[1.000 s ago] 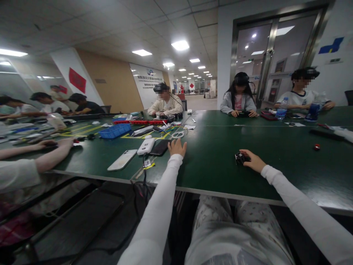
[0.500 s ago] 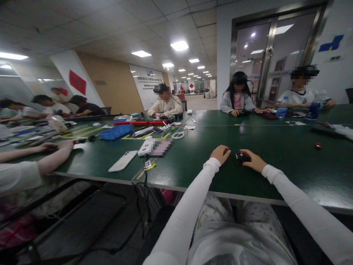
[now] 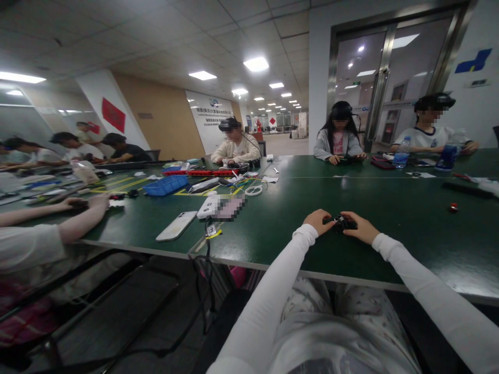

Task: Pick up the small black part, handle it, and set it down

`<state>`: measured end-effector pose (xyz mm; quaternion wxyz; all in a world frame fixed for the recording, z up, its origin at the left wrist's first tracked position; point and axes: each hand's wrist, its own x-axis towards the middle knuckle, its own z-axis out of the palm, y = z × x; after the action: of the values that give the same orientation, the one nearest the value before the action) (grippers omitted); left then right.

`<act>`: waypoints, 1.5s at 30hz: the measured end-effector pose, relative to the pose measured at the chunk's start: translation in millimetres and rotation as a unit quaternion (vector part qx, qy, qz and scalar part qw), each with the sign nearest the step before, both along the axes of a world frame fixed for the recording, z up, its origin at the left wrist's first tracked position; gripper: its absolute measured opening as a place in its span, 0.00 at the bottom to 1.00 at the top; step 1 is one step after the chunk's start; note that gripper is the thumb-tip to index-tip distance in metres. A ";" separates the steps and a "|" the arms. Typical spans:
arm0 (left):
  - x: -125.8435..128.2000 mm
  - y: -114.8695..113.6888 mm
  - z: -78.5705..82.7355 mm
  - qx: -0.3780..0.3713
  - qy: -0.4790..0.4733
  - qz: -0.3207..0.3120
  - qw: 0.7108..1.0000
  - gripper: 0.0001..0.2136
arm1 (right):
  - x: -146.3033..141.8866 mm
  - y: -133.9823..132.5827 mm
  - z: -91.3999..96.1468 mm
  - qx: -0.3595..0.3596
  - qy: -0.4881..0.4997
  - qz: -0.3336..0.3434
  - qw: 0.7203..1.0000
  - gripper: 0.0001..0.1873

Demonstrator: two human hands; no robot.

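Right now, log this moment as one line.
left hand: at black device | right hand: holding it | white phone: on green table

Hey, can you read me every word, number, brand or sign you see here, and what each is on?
"3", apparently, on the white tag by the table edge.
Chinese lettering with a smaller line below, on the wall sign: too blurred to quote.
Markings on the glass doors: too small.
Label on the clear water bottle: unreadable.
Small black part: no text can be made out.
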<state>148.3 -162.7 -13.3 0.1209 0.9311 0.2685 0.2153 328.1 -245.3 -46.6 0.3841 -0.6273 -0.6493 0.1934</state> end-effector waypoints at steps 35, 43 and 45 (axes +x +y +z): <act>22.8 -10.2 -5.4 0.011 0.002 0.002 1.000 0.13 | -0.6 1.4 -2.4 0.028 0.000 0.006 1.000 0.31; 23.5 -10.6 -4.4 0.004 0.002 0.005 1.000 0.13 | 0.4 3.4 -4.7 0.031 -0.008 0.010 0.999 0.31; 23.6 -10.0 -5.1 0.006 -0.002 0.006 1.000 0.13 | 0.5 4.1 -5.5 0.033 -0.008 0.009 0.999 0.31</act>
<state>171.9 -172.8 -18.4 0.1149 0.9297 0.2728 0.2189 328.6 -241.2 -52.0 0.3979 -0.6099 -0.6639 0.1704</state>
